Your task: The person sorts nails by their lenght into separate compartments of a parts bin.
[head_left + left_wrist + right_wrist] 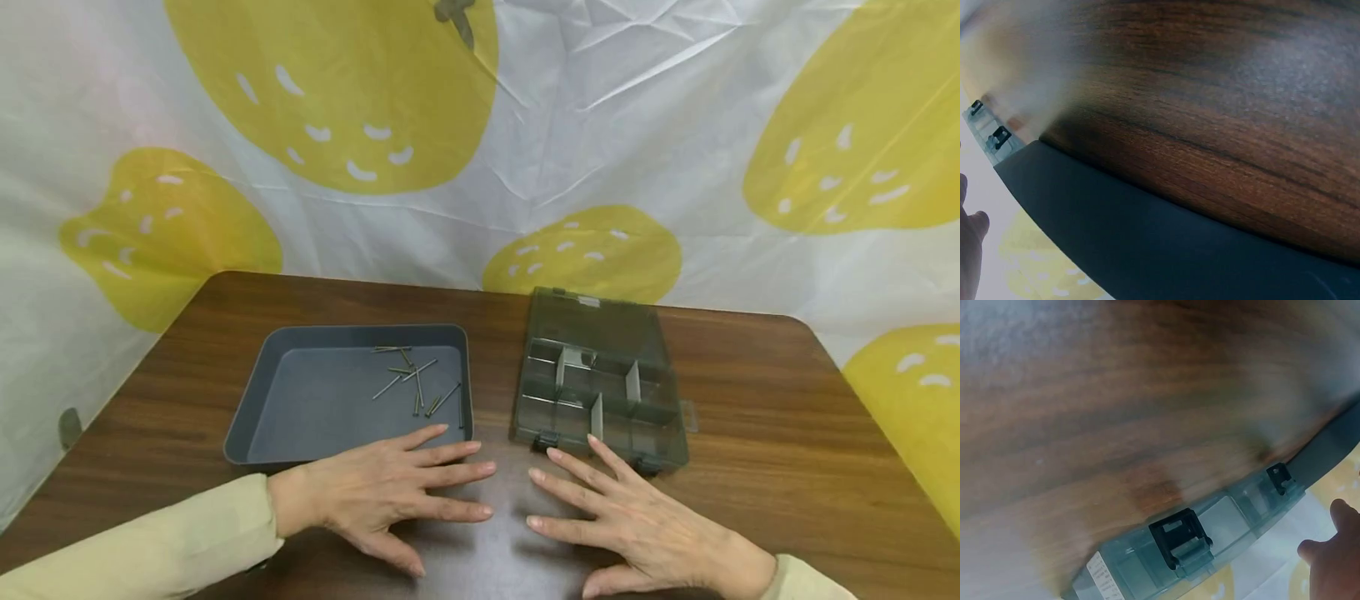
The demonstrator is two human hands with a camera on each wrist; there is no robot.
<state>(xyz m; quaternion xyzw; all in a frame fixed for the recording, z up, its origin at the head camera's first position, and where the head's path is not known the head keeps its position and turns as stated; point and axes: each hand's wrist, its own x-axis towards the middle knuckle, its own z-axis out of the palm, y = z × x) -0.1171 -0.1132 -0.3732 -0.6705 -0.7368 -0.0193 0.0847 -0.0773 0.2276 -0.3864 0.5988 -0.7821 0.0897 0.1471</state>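
Observation:
Both hands lie flat on the wooden table (750, 400), fingers spread and straight. My left hand (390, 492) rests just in front of a dark grey tray (255, 400) that holds several thin nails (416, 379). My right hand (622, 517) lies before a closed smoky-clear compartment box (603, 379), its fingertips close to the box's front latches. In the left wrist view the tray's wall (1147, 237) fills the lower half. The right wrist view shows the box's front edge with a black latch (1179, 540). Neither hand holds anything.
A white sheet with yellow strawberry shapes (330, 92) hangs behind and around the table. The table's rounded corners are at the far left and far right. Bare wood lies between the tray and box.

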